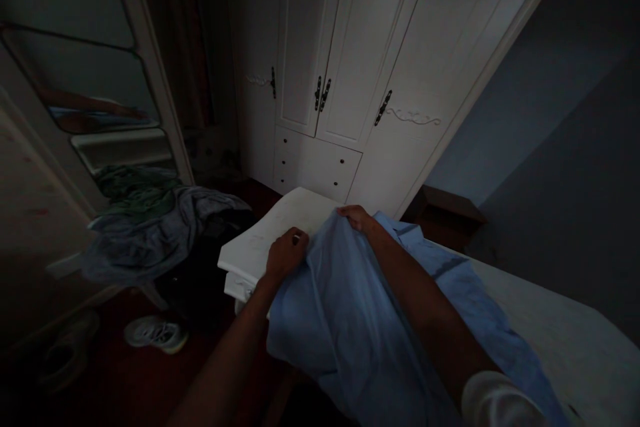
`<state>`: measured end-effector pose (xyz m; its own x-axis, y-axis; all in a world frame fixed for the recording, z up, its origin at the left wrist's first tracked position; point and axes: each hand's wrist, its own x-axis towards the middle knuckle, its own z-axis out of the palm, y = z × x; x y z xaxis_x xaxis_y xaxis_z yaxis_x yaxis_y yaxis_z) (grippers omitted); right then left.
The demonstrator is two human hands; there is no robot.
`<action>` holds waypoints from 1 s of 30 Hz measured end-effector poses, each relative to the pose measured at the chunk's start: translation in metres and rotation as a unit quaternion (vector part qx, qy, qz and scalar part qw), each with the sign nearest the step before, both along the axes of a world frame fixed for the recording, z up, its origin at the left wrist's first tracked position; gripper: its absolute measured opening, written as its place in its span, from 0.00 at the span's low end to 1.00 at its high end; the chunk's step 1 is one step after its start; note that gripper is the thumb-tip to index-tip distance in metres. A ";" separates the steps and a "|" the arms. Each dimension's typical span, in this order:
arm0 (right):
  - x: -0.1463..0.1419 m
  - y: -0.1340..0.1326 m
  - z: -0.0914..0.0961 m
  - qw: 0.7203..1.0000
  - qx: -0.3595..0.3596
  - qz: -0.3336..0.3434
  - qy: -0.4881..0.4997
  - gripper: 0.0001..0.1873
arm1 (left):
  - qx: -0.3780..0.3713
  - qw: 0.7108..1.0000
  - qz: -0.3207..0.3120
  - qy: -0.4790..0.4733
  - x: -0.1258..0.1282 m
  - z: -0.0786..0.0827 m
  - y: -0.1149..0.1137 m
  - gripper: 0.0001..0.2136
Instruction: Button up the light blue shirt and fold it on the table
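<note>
A light blue shirt [345, 293] lies spread and rumpled over the white tabletop [295, 213], its near part hanging over the front edge. What looks like its collar shows beyond my right forearm. My right hand [355, 215] pinches the cloth at the far side and holds a fold of it raised. At the shirt's left edge, my left hand [289, 250] has its fingers curled round against the cloth; exactly how much fabric is between them is hard to see in the dim light.
A white wardrobe [350, 47] with dark handles stands behind the table. To the left, grey and green clothes [165, 227] are heaped beneath a mirror [95, 73]. Shoes [156, 333] rest on the dark red floor. A brown wooden box-like piece [450, 207] sits at the back right.
</note>
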<state>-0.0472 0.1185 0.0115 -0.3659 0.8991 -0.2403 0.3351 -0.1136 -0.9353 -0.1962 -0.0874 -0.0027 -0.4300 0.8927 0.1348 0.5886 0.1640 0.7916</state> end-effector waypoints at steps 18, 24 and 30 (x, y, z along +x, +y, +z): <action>0.094 -0.133 0.022 0.971 0.197 0.106 0.084 0.32 | 0.028 0.996 -0.087 -0.009 -0.020 -0.005 -0.002 0.18; 0.210 -0.264 0.024 0.969 0.050 0.190 0.152 0.20 | -0.002 0.990 -0.127 0.068 -0.027 0.005 -0.002 0.19; 0.271 -0.358 -0.048 0.985 -0.069 0.144 0.067 0.16 | -0.015 0.964 -0.153 0.219 -0.016 0.010 0.009 0.16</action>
